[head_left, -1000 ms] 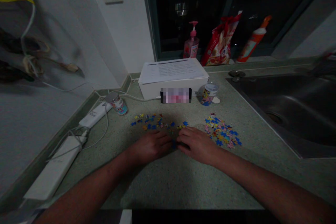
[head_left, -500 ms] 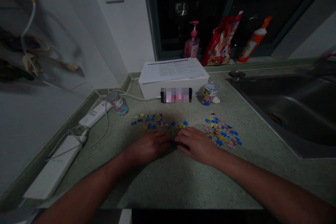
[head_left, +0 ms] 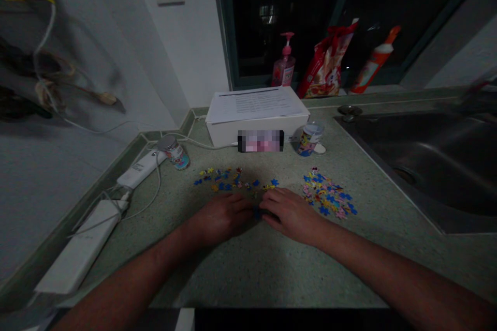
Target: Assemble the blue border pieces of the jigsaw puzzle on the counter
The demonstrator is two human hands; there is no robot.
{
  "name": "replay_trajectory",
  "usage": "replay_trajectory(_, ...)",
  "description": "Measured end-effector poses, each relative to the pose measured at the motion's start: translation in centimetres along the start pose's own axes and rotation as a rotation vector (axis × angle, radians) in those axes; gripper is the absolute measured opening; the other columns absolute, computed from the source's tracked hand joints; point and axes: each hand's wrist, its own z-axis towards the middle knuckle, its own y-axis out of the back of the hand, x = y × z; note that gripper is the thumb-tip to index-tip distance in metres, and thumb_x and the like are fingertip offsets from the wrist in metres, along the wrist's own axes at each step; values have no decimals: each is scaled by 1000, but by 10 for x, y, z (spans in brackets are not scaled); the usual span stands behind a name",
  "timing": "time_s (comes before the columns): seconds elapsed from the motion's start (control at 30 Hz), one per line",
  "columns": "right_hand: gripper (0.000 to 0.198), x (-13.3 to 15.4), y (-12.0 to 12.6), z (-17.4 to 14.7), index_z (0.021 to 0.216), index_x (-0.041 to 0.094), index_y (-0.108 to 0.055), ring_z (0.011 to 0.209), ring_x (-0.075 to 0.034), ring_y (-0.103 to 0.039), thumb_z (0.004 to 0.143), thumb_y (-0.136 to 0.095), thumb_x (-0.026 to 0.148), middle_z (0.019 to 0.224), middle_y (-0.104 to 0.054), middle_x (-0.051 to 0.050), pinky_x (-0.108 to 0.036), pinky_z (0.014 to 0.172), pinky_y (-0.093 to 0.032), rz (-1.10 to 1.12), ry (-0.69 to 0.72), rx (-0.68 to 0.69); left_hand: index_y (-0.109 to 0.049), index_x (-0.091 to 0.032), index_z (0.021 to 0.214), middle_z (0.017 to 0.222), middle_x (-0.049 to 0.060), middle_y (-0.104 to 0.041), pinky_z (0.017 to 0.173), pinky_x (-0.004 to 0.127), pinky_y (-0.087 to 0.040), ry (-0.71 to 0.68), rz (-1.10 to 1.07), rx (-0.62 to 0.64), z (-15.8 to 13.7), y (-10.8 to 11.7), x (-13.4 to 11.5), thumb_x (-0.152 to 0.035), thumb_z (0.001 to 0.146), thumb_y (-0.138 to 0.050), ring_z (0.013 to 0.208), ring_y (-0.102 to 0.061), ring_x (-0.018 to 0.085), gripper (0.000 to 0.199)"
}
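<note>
Your left hand (head_left: 225, 217) and right hand (head_left: 291, 213) curl inward, blue piece (head_left: 257, 211) between them, low at the surface (head_left: 233, 269). Whether the fingers grip it, I can't tell. Use light, even pressure.

The head camera looks forward, down onto the counter (head_left: 233, 274).
</note>
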Motion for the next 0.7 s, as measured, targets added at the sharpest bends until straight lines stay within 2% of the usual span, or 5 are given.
replay_trajectory(0.1, 18, 2, 0, 1, 116, 20, -77, 105, -28, -72, 99, -79, 22, 111, -74, -10, -45, 93, -59, 9, -45, -8, -76, -18, 109, 103, 8, -78, 83, 39, -61, 53, -72, -102, -3, 2, 4, -23, 114, -58, 95, -72, 23, 20)
replay_trajectory(0.23, 19, 4, 2, 2, 118, 21, -77, 105, -28, -71, 100, -79, 24, 110, -73, -9, -45, 94, -58, 10, -33, -6, -77, -19, 113, 108, 9, -80, 82, 40, -63, 156, -32, -243, -10, 8, 16, -26, 113, -61, 95, -74, 24, 18)
replay_trajectory(0.33, 21, 5, 3, 2, 121, 22, -78, 105, -27, -71, 100, -79, 24, 110, -73, -8, -43, 95, -58, 25, -27, -8, -77, -19, 114, 107, 8, -81, 81, 39, -62, 193, -6, -264, -17, 13, 26, -23, 111, -62, 95, -75, 24, 15)
replay_trajectory(0.53, 23, 5, 1, 2, 123, 21, -77, 108, -29, -72, 99, -78, 23, 114, -75, -10, -47, 96, -58, 38, -38, -11, -77, -20, 114, 104, 5, -80, 80, 37, -58, 308, 23, -188, -24, 21, 37, -24, 112, -61, 92, -73, 23, 16)
replay_trajectory(0.7, 22, 4, 0, 2, 122, 22, -78, 106, -28, -71, 101, -76, 24, 111, -73, -9, -46, 95, -59, 37, -17, -21, -77, -22, 109, 102, 5, -78, 81, 37, -55, 311, -94, -63, -23, 21, 34, -24, 109, -64, 94, -71, 24, 13)
